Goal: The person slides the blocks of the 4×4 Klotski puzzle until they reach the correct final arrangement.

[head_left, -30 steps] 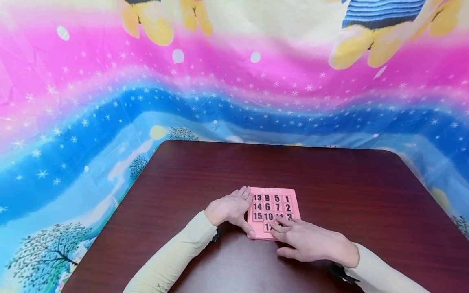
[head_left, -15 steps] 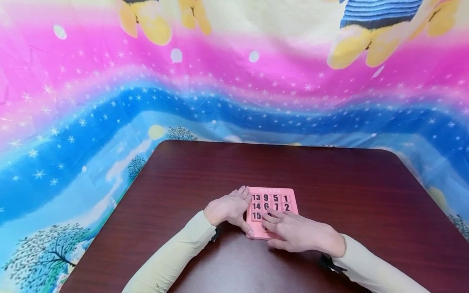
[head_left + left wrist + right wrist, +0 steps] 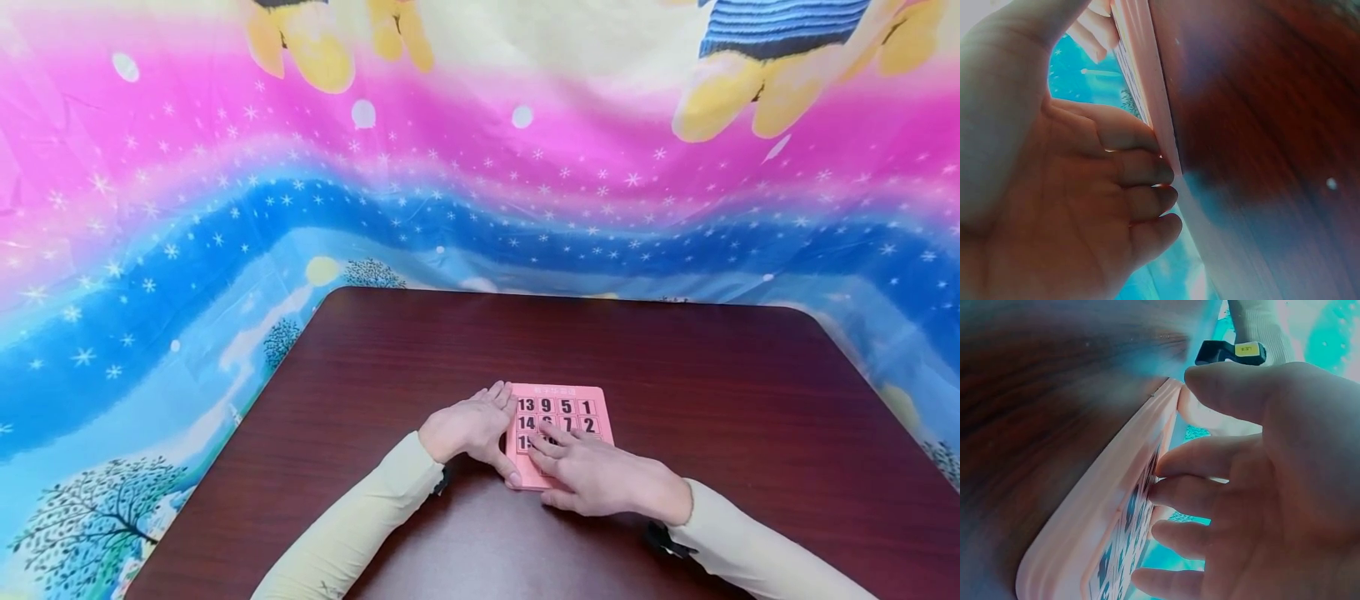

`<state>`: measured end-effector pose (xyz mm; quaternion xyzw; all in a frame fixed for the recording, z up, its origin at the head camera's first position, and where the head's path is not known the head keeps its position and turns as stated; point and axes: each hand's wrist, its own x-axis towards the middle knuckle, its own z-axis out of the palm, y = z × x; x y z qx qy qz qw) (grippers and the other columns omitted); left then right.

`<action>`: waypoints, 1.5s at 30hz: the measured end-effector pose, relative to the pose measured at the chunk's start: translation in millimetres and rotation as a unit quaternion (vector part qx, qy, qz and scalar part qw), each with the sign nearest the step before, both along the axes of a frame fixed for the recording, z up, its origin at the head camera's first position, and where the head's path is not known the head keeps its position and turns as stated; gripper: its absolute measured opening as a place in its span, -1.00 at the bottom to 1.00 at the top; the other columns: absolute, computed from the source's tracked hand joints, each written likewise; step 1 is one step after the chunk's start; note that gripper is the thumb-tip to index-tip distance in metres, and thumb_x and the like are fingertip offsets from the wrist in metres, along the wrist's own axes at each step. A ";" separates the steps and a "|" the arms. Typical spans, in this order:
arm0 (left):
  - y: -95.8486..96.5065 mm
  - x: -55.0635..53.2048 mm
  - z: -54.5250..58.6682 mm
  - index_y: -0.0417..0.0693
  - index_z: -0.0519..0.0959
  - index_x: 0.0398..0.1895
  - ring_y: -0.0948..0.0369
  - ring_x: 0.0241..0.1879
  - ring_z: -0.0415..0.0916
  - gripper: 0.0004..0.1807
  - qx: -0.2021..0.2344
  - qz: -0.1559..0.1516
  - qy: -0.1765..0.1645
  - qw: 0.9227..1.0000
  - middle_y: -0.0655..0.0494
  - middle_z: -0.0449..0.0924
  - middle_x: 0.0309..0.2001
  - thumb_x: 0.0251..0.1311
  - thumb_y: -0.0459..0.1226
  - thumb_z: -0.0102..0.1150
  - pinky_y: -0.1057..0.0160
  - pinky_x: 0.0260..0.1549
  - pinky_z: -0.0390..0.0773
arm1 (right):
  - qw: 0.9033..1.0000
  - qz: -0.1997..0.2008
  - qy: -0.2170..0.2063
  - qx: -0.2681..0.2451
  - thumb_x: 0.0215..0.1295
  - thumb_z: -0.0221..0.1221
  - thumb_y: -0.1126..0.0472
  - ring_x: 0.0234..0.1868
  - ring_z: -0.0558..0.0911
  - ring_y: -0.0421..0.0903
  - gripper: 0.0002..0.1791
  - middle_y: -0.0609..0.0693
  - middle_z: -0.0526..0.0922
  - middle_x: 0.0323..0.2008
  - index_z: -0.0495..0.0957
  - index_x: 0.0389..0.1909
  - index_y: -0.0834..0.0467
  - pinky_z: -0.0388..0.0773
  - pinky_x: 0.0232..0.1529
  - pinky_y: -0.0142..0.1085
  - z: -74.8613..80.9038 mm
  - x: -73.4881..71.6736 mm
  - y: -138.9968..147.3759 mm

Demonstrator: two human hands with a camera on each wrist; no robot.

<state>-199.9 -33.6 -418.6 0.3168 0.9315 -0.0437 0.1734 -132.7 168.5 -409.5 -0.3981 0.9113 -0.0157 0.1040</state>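
A pink sliding number puzzle lies flat on the dark wooden table. Tiles 13, 9, 5, 1 make up its far row, with 14, 7 and 2 legible below. My left hand rests along its left edge, fingers extended and thumb at the near left corner. In the left wrist view, the fingertips meet the puzzle's side wall. My right hand reaches over the near right part, fingertips on the tiles around 15 and 10. It hides most of the lower rows. A bare spot shows at the near left of the grid.
The brown table has rounded far corners. Behind it hangs a pink and blue cloth printed with snowflakes and trees. A black wrist strap with a yellow label shows in the right wrist view.
My right hand has slid left across the tiles, from around 11 and 12 to around 15 and 10. The left hand and the puzzle stay in place.
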 end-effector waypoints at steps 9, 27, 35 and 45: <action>-0.4 0.6 -0.1 -0.20 0.01 0.54 0.05 0.58 -0.18 0.39 0.001 0.000 0.002 1.000 -0.13 -0.10 0.57 -0.23 0.46 0.29 0.18 0.57 -0.05 | 1.000 0.023 0.012 0.010 0.37 0.11 -0.14 0.50 0.24 0.11 -0.35 0.08 0.37 0.42 0.39 0.38 0.11 0.31 0.39 0.17 2.6 9.7 -0.3; -0.4 0.5 1.6 -0.21 0.00 0.55 0.04 0.58 -0.20 0.39 0.003 -0.003 0.002 1.000 -0.14 -0.11 0.57 -0.21 0.45 0.30 0.17 0.57 -0.05 | 0.999 0.022 -0.026 0.009 0.38 0.08 -0.19 0.50 0.24 0.10 -0.34 0.05 0.36 0.43 0.36 0.41 0.05 0.29 0.39 0.22 12.5 14.8 0.0; -1.1 1.8 2.9 -0.22 0.02 0.54 0.02 0.58 -0.18 0.39 0.004 -0.006 0.003 1.000 -0.18 -0.11 0.57 -0.22 0.44 0.32 0.15 0.57 -0.03 | 0.999 -0.002 -0.035 -0.007 0.43 0.01 -0.17 0.51 0.20 0.12 -0.32 0.09 0.33 0.44 0.34 0.40 0.16 0.25 0.41 0.22 9.5 -11.8 -0.6; -0.3 0.5 2.3 -0.21 0.01 0.54 0.02 0.58 -0.18 0.40 -0.001 -0.007 0.004 1.000 -0.17 -0.10 0.57 -0.23 0.45 0.31 0.14 0.57 -0.03 | 0.999 -0.025 -0.048 -0.003 0.43 0.03 -0.11 0.53 0.15 0.13 -0.34 0.11 0.30 0.45 0.33 0.40 0.18 0.25 0.42 0.21 4.4 -29.4 -2.3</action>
